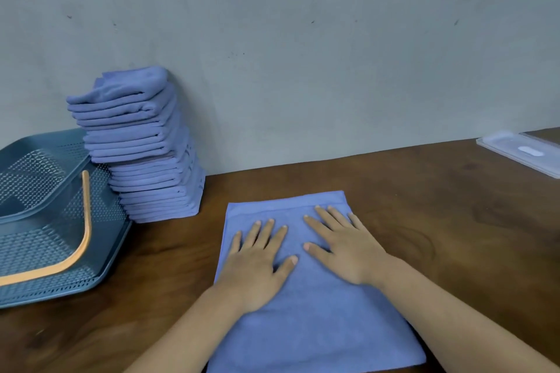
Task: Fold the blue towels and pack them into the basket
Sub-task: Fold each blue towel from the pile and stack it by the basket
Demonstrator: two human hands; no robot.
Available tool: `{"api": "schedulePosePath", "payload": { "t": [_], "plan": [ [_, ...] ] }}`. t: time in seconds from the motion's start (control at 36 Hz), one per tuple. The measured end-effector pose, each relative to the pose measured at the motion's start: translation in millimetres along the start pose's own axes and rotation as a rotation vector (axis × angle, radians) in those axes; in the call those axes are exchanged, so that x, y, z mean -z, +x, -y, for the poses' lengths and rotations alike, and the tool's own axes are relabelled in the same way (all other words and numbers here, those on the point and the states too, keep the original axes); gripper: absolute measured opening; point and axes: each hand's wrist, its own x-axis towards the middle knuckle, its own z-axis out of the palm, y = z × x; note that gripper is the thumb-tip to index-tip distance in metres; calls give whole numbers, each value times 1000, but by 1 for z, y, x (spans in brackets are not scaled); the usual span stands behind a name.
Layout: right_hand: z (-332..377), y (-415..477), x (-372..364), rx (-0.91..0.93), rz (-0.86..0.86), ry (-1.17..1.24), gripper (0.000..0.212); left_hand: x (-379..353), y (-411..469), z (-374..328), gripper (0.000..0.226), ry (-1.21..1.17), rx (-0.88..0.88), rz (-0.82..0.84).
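Folding step: blue towel [315, 312] is pressed flat at tabletop [454, 221] centre by left hand [257, 254] and right hand [342, 245], fingers spread. Next, likely: fold over, stacked towels [145, 145] at 10 o'clock; basket [45, 212] at 9 holds none.

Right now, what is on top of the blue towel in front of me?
The left hand and right hand press flat on the blue towel, fingers spread. The cloth beneath them is hidden.

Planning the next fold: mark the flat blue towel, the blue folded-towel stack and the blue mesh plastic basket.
Flat blue towel [318, 327], head view, near half.
Blue folded-towel stack [145, 136], head view, front folds.
Blue mesh plastic basket [39, 248], head view, mesh wall.
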Motion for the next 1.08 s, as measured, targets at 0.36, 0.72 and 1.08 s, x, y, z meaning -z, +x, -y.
{"api": "schedulePosePath", "payload": {
  "t": [0.36,0.72,1.08],
  "plan": [
    [16,-53,5,0,-23,57,65,12,-52,1,79,-107,48,-66],
    [-32,1,35,-276,-85,175,8,59,-8,63,4,-204,241,-53],
    [-23,-3,51,-299,-344,823,12,65,-17,49,9,-749,318,-358]
  ]
}}
